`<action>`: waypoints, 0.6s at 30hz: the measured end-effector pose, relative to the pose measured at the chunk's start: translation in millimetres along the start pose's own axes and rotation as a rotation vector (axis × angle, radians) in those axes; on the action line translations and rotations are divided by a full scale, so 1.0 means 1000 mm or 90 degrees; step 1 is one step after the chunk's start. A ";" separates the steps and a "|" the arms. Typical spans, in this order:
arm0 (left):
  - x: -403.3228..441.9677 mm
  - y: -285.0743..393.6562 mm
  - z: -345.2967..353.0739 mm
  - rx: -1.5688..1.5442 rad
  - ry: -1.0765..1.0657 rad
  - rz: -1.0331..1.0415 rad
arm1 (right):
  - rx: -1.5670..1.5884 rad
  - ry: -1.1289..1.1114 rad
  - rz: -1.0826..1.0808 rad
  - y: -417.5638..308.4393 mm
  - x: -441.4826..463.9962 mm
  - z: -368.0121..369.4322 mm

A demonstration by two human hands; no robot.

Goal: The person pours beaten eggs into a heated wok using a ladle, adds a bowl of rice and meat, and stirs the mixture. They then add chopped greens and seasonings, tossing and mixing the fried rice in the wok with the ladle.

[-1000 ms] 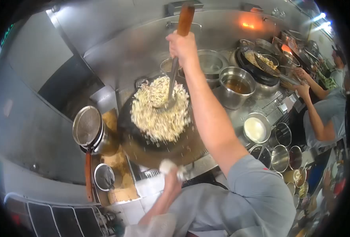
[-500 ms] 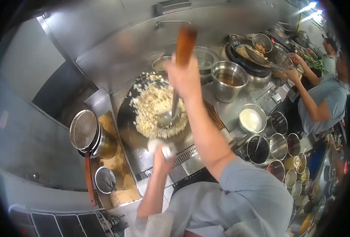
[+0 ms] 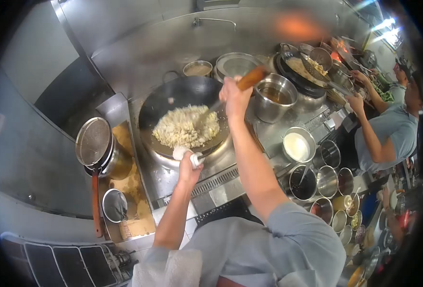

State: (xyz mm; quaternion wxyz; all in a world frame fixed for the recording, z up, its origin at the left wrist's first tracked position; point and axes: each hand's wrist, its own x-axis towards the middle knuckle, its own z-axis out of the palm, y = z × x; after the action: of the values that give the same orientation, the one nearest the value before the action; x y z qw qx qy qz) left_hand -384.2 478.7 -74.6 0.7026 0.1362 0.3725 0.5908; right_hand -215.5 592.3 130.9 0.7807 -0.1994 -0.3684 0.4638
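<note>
Carbon-dark wok (image 3: 183, 91), one, round, set on the stainless counter (image 3: 161, 184) before the person, loop ear at the far rim. Contents: fried rice (image 3: 183, 129), heaped toward the near side, far wall of the wok exposed above it. Right hand (image 3: 235, 98): fist closed about the wooden grip of a ladle (image 3: 214, 107), butt pointing up and right, shaft slanting down left over the rim into the rice; ladle head indistinct. Left hand (image 3: 187, 170): clenched on a folded white cloth (image 3: 195, 160), at the wok's near edge; whether metal is gripped beneath cannot be told. Left margin: a strip of counter, then cardboard (image 3: 132, 184) bearing a steel pot (image 3: 121, 162), with a mesh strainer (image 3: 93, 141) across its mouth, and a smaller pot (image 3: 115, 204) nearer the person. Rear margin: a pan of cloudy liquid (image 3: 197, 69), just beyond the rim, limits room there. Right margin: a stockpot (image 3: 271, 112) of brown liquid, near the rim, with the right forearm passing before it. Front margin: slotted drain (image 3: 216, 181) between wok and person, crossed by neither forearm's hand. Far right: a co-worker (image 3: 388, 134) at a second wok (image 3: 292, 55), well apart.
</note>
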 end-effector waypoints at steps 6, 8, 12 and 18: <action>-0.107 -0.015 0.032 -0.023 0.154 -0.038 | -0.552 -0.224 0.263 -0.112 -0.011 -0.108; -0.066 0.004 0.012 -0.011 0.138 0.009 | -0.333 -0.366 0.388 -0.116 -0.059 -0.129; 0.048 0.028 -0.051 -0.060 -0.192 -0.073 | 0.295 -0.138 0.614 -0.061 -0.123 -0.145; -0.076 0.031 -0.012 0.019 0.060 -0.067 | 0.088 -0.106 0.804 -0.041 -0.126 -0.101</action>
State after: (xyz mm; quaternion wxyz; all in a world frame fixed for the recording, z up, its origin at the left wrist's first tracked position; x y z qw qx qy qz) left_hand -416.8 413.4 -36.1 0.7122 0.0988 0.4210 0.5530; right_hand -153.0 465.9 43.1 0.3370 -0.2904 -0.2091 0.8709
